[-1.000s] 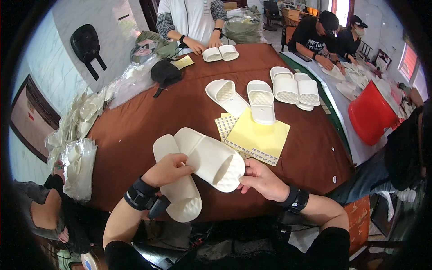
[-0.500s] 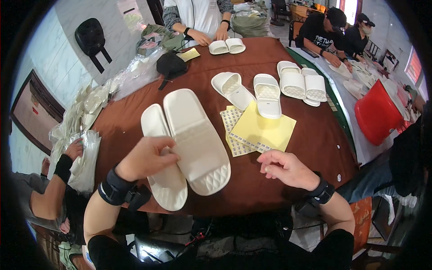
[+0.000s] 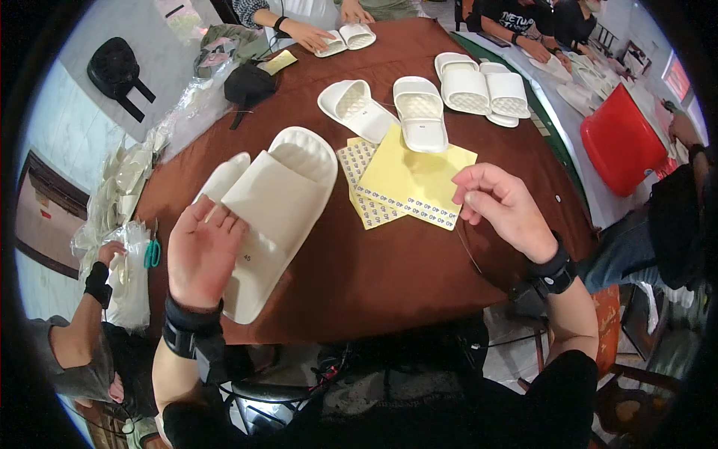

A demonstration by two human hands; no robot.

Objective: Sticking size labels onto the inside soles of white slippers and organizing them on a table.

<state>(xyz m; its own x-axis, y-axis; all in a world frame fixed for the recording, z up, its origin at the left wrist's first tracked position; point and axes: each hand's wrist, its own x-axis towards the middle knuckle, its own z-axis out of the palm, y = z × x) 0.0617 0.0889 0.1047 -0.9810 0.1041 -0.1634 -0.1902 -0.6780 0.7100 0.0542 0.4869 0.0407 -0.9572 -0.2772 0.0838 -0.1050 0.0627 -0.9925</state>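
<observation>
A pair of white slide slippers (image 3: 250, 194) leans together at the front left of the brown table, heels towards me. The right slipper overlaps the other and bears a small printed mark on its heel. My left hand (image 3: 200, 258) is palm up at their left side, fingers stretched out against the slippers. Beside the right edge of the yellow sticker sheets (image 3: 419, 179), my right hand (image 3: 499, 203) hovers with bent fingers and the thumb drawn to them. Whatever it may pinch is too small to tell. Two single slippers (image 3: 420, 112) (image 3: 355, 111) lie just beyond the sheets.
Another slipper pair (image 3: 482, 90) lies at the far right; a person's hands (image 3: 314, 37) touch a pair at the far edge. Teal scissors (image 3: 152, 253) and plastic-bagged slippers (image 3: 127, 269) are at the left, a black cap (image 3: 249, 86) beyond. A red stool (image 3: 624, 142) stands on the right.
The slippers have turned round, so their heels now point towards me. My left hand has rolled from back up to palm up. My right hand has risen towards the sheets' right edge.
</observation>
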